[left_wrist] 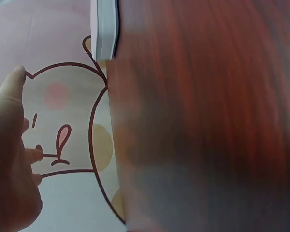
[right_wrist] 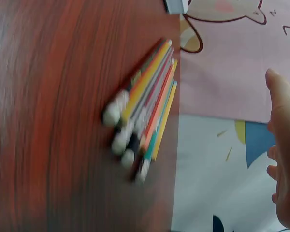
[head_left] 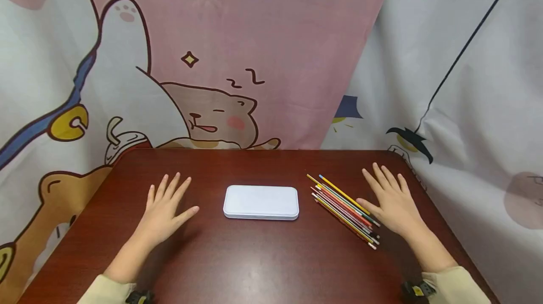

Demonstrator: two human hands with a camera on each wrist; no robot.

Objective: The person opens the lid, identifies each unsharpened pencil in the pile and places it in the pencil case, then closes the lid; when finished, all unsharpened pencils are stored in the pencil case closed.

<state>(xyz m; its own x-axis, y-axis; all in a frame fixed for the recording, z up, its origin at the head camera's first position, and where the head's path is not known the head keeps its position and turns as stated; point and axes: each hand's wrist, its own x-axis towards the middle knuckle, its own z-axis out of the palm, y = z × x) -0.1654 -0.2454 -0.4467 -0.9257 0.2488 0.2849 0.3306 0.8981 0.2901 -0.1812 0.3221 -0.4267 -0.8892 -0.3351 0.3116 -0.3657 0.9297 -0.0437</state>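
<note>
A closed white pencil case lies flat at the middle of the table; one end of the case shows in the left wrist view. To its right, a loose bundle of several pencils in yellow, red, teal and other colours lies slanted, white eraser ends toward the person. My left hand is held with fingers spread, left of the case and holding nothing. Beside the pencils, my right hand is spread too, its thumb close over their right side in the head view. Both palms face down.
The dark red-brown wooden table ends at a back edge against a cartoon-printed curtain. More curtain hangs along the right side. A dark band sits at the right sleeve, and another at the left.
</note>
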